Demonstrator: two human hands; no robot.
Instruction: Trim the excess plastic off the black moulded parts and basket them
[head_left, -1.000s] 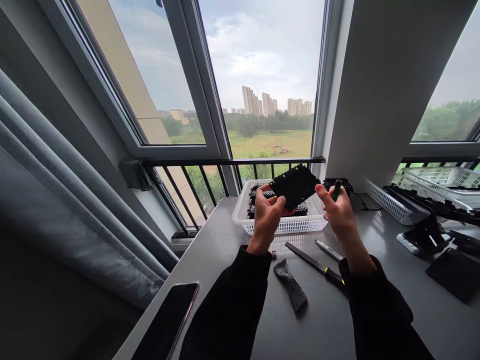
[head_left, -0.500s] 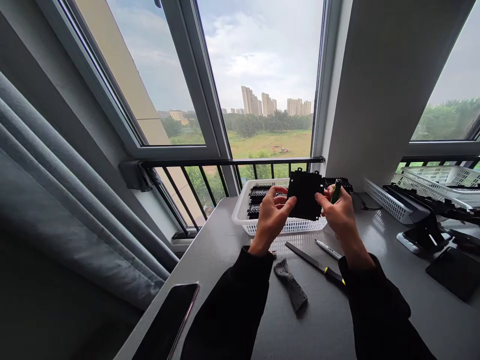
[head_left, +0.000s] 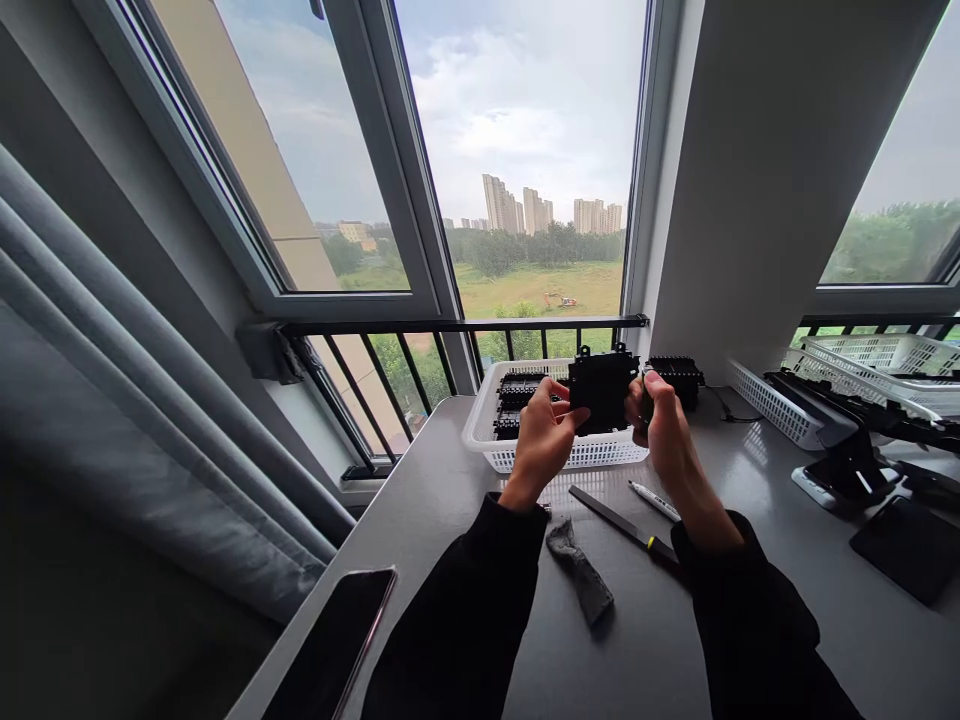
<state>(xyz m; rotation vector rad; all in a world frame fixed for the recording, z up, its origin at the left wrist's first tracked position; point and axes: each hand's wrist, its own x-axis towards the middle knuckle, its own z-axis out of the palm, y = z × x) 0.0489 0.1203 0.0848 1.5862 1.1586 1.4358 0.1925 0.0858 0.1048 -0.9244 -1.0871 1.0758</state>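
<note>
A flat, square black plastic part [head_left: 600, 390] with small tabs along its edges is held up in front of the white basket [head_left: 604, 456]. My left hand [head_left: 541, 437] pinches it at its left edge, thumb on the near face. At the part's right edge is my right hand [head_left: 667, 420], closed around a slim green-handled tool [head_left: 647, 385]. My fingers hide most of that tool, and its working end cannot be made out. Several ribbed black parts [head_left: 517, 390] lie in the basket behind my left hand.
On the grey table lie a flat file [head_left: 611, 515], a white marker [head_left: 654, 500], a crumpled grey cloth [head_left: 581, 575] and a phone [head_left: 334, 640]. More black parts [head_left: 675, 380] stand right of the basket. A phone stand [head_left: 851, 465] and more baskets [head_left: 780, 405] are farther right.
My right hand has turned, thumb now uppermost, and its thumb has left the part's face. The green tool has swung from upright to mostly hidden. The black part has tilted and shifted slightly left.
</note>
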